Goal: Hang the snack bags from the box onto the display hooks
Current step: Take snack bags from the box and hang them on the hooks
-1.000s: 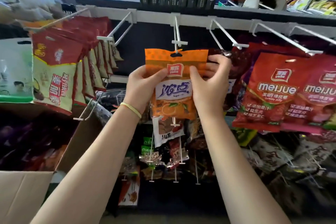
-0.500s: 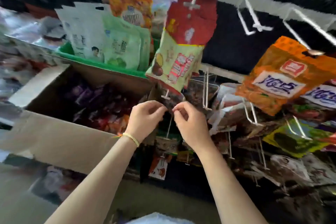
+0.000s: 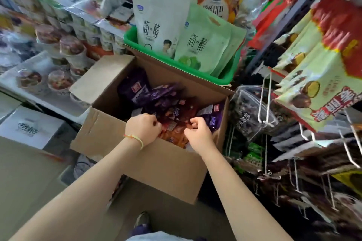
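Cardboard box [image 3: 156, 164], open: left hand [image 3: 144, 128] and right hand [image 3: 197, 133] inside, fingers curled among orange snack bags [image 3: 174, 137], grip unclear; purple snack bags [image 3: 148, 94] beyond fingertips; advise pinching one bag by its header.

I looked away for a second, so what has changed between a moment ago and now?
Both hands let go of the orange bag they were hanging on a hook and dropped to the cardboard box. The left hand and right hand now reach in among the snack bags, fingers curled; whether either grips a bag is unclear. The view swung left and down. The box still holds purple and orange bags.
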